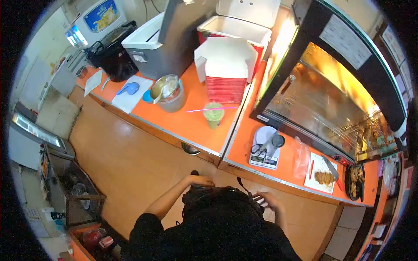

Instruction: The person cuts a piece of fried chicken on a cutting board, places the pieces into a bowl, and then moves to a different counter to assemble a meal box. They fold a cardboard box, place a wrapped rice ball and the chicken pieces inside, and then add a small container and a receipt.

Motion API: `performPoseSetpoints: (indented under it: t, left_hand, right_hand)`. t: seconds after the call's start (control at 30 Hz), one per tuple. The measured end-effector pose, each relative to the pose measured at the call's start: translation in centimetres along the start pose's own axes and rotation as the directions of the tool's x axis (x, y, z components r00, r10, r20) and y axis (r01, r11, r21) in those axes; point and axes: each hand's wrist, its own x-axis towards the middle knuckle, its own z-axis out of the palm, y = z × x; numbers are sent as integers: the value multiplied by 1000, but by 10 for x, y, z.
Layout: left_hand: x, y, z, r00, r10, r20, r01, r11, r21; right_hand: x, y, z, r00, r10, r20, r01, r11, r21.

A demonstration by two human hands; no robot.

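My left hand [200, 179] is at my waist, beside the black clothing on my front; its fingertips are partly hidden. On the other side my right hand [271, 202] hangs near a dark strap [244, 186], somewhat blurred, with a small white patch by its fingers that I cannot make out. Both hands are below the orange counter [174, 126], apart from everything on it. Closest on the counter are a cup of green drink [214, 116] with a pink straw [196, 110] across it and a white kitchen scale [264, 152] bearing a dark object.
Farther back are red boxes [225, 89], a tub with utensils [170, 102] and a grey cooler [163, 56]. On the right, a lit display warmer [322, 100] stands behind a white board [320, 167] with fried food, a knife [330, 167] and a black pan [355, 193].
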Motion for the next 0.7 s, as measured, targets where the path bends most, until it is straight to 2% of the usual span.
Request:
performPoseSetpoints:
  t: [0.03,0.07,0.1,0.13,0.17,0.2,0.23,0.27,0.3,0.33,0.37,0.4,0.43,0.47,0.5,0.53,0.57,0.6,0.63,0.67,0.7]
  left_hand:
    - [-22,-85,25,915,398,-70,-392,916,83]
    - [-55,-58,38,989,113,-90,-133,955,-264]
    - [-94,-21,48,978,-182,-103,83,792,-604]
    - [-113,-22,57,968,-214,-129,69,725,-685]
    - [-129,-18,60,967,-217,-137,64,722,-689]
    - [-144,-16,60,940,-308,-144,112,680,-725]
    - [-157,-19,58,906,-398,-144,157,632,-759]
    - [-156,-48,55,904,-400,-152,153,635,-757]
    - [-148,-99,50,901,-416,-121,277,768,-577]
    - [-146,-137,44,894,-439,-92,381,852,-358]
    - [-154,-153,26,908,-264,-326,342,916,212]
    - [-160,-154,7,818,-144,-557,192,981,27]
    - [-167,-148,-14,650,-74,-756,-14,994,-110]
    - [-163,-130,-40,384,-198,-902,32,979,-201]
    - [-186,-69,-74,332,-73,-940,-300,937,-179]
    - [-190,-30,-105,406,-235,-883,-411,816,-406]
    - [-171,-15,-129,180,-93,-979,-530,830,-177]
    - [-169,28,-150,146,-116,-982,-673,716,-185]
    - [-176,77,-163,126,-141,-982,-792,581,-185]
    - [-176,106,-175,146,-115,-983,-789,585,-185]
    - [-174,131,-184,151,-92,-984,-918,355,-174]
  right_hand:
    - [12,-28,-8,997,-70,-33,73,994,81]
    - [8,-80,-6,982,-167,-83,172,984,54]
    - [36,-114,-2,819,-518,-244,373,806,-460]
    - [47,-159,10,553,-781,-291,442,571,-692]
    - [40,-213,29,326,-891,-314,435,437,-788]
    - [37,-263,43,63,-974,-219,426,224,-876]
    - [45,-301,49,-48,-995,-89,359,66,-931]
    - [54,-327,54,-147,-988,49,269,-88,-959]
    - [64,-340,58,-153,-987,51,268,-91,-959]
    - [77,-349,61,-73,-995,71,211,-85,-974]
    - [89,-356,63,8,-996,85,150,-82,-985]
    - [98,-359,64,4,-997,83,144,-82,-986]
    - [107,-357,63,69,-993,95,104,-87,-991]
    - [111,-353,63,138,-985,100,65,-92,-994]
    - [107,-351,63,16,-987,163,33,-162,-986]
    - [99,-349,69,19,-988,152,26,-151,-988]
    - [87,-348,78,125,-990,61,247,-29,-969]
    - [76,-346,89,243,-970,-8,441,117,-890]
    - [67,-341,106,145,-989,-25,534,99,-840]
    - [61,-334,120,207,-976,-73,573,181,-799]
    - [54,-327,133,272,-955,-119,602,265,-753]
